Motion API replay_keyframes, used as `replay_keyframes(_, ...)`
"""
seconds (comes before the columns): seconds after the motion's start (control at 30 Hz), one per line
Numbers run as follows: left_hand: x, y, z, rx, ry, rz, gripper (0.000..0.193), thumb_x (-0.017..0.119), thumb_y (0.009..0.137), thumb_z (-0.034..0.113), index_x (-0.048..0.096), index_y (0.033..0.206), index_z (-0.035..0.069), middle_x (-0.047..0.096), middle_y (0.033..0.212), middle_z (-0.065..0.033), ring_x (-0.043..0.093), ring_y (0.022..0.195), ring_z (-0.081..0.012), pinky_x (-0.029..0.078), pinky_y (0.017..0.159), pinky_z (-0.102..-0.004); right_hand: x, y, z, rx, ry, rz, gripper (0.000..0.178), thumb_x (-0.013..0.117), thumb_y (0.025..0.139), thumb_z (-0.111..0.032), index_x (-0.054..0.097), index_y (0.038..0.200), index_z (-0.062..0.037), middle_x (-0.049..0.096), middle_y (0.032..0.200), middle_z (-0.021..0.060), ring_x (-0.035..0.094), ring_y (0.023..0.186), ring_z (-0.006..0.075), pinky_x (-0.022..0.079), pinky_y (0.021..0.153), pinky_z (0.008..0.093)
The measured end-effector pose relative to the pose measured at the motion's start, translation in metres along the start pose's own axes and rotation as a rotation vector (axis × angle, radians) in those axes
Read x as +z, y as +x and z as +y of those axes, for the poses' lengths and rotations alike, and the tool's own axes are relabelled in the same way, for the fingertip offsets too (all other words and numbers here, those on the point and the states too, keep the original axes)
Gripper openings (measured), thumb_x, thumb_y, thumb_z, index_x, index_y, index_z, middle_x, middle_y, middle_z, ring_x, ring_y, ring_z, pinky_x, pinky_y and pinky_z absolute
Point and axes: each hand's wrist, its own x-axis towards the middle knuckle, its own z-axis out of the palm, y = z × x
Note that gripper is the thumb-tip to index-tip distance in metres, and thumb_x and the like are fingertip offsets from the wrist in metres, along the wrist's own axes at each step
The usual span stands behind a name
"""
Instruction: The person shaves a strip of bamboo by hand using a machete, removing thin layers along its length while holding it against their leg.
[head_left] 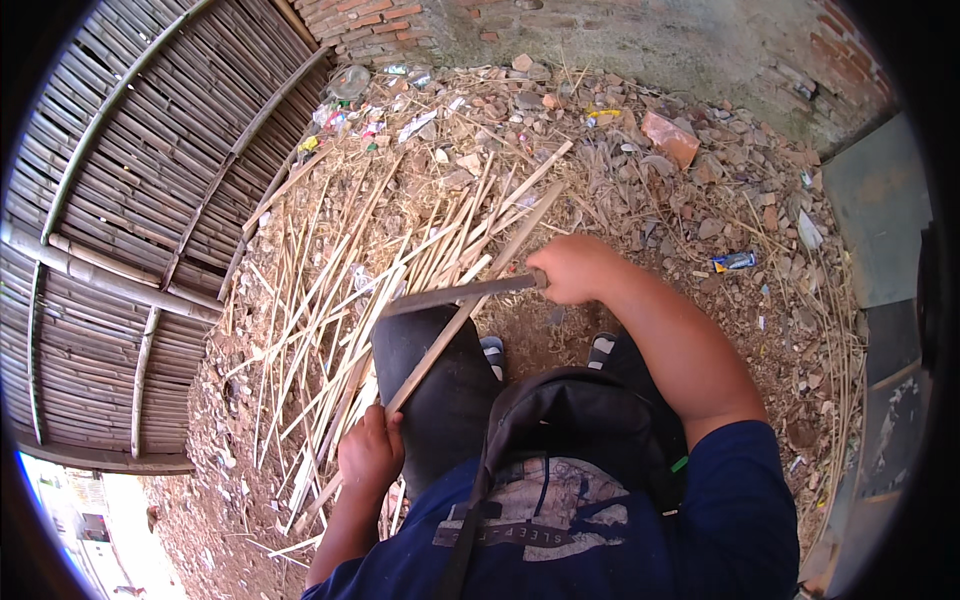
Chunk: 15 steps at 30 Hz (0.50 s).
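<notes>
A strip (430,361) is clasped in the left grip (370,448), a blade (445,296) in the right grip (577,268); loose strips (428,250) (plenty!) are heaped left, this one seemingly unfinished.

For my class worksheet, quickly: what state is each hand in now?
Left hand: closed, holding a wooden strip.
Right hand: closed, holding a long knife.

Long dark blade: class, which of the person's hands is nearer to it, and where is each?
Right. The right hand grips one end of the blade; the left hand is apart from it, lower in the picture, holding a long pale strip.
</notes>
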Motion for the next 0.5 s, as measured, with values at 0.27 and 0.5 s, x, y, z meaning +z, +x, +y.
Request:
replay_keyframes(0.27,0.021,0.003,-0.006,0.008,-0.056,0.059,0.028,0.055,0.101,0.033,0.054,0.096,0.006,0.065,0.072,-0.0224,0.065,0.065,-0.0451,0.050,0.059,-0.0567,0.002,0.005,0.076,0.251,0.249,0.365,0.046,0.075,0.079,-0.027,0.070,0.118,-0.0036,0.071,0.105,0.0204,0.070,0.096,0.0333,0.055,0.085,0.0428)
replay_keyframes(0.5,0.010,0.005,-0.006,0.034,-0.168,-0.025,0.030,0.049,0.104,0.033,0.053,0.094,0.004,0.064,0.072,-0.0252,0.063,0.067,-0.0486,0.048,0.060,-0.0584,-0.002,-0.003,0.005,-0.081,0.053,0.122,0.033,0.077,0.080,-0.028,0.072,0.104,-0.0060,0.070,0.084,0.0160,0.069,0.082,0.0342,0.054,0.076,0.0448)
